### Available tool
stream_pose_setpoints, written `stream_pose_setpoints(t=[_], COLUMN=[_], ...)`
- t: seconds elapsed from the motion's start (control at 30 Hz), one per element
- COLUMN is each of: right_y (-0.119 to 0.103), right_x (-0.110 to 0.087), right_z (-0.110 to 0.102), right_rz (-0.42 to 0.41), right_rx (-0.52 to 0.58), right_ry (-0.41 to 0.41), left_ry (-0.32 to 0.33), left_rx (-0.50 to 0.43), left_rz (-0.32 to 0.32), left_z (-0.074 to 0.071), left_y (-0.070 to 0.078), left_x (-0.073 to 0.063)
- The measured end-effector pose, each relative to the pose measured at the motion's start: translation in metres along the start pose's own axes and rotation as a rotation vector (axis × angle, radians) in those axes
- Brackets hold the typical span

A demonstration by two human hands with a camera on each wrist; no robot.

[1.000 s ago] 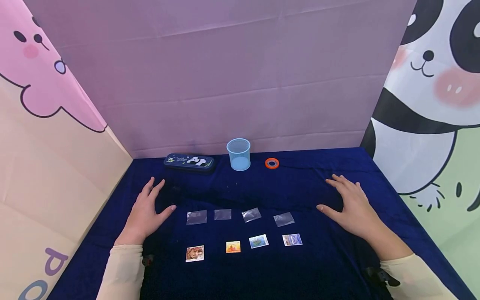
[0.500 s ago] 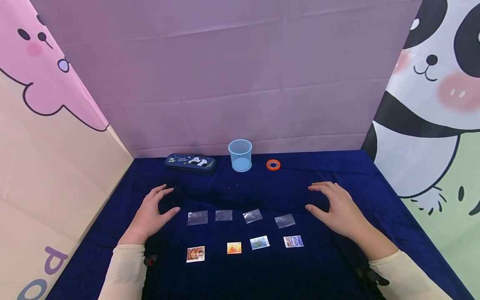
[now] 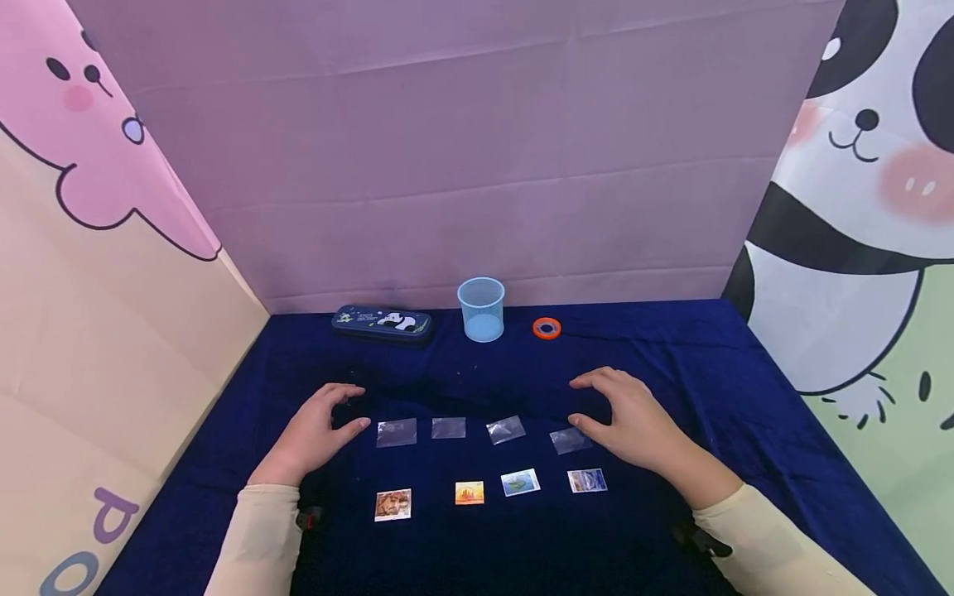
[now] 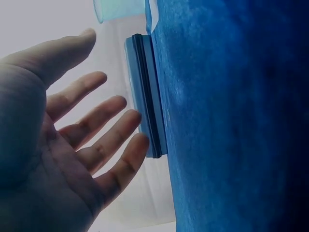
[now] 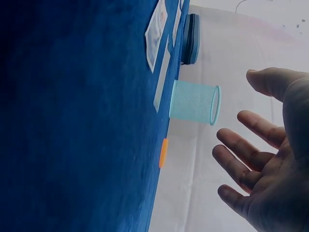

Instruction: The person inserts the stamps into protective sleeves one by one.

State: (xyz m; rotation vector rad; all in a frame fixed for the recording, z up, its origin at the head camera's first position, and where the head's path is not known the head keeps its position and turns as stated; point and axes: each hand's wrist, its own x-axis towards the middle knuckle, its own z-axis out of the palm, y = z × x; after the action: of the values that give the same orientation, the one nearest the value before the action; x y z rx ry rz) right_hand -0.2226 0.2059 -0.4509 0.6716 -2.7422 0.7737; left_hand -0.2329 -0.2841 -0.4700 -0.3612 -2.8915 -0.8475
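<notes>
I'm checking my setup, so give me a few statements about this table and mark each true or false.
The blue mesh cup stands between the pencil case and the orange roll. True.
A hand holds the pencil case. False: the left hand and right hand are empty.
Four clear plastic pieces lie farther from the person than the yellow card. True.
The orange roll lies inside the cup. False: it lies on the blue cloth.
The yellow card lies alone. False: it is one of four printed cards.

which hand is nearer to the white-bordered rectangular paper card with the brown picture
Left. The left hand is beyond the card and to its left; the right hand is much farther to its right, by the rightmost clear rectangular plastic sleeve.
</notes>
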Motion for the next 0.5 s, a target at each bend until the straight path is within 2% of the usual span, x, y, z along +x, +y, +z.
stream_pose_setpoints(t=[0.33, 0.5], right_y=[-0.012, -0.018], right_x=[0.007, 0.009], right_z=[0.012, 0.018], right_rz=[-0.056, -0.076], right_rx=[0.031, 0.047], right_ry=[-0.014, -0.039], left_ry=[-0.094, -0.159], left_rx=[-0.024, -0.029], left_rz=[-0.041, -0.040], left_z=[0.003, 0.004], left_y=[0.002, 0.010], left_x=[0.000, -0.001])
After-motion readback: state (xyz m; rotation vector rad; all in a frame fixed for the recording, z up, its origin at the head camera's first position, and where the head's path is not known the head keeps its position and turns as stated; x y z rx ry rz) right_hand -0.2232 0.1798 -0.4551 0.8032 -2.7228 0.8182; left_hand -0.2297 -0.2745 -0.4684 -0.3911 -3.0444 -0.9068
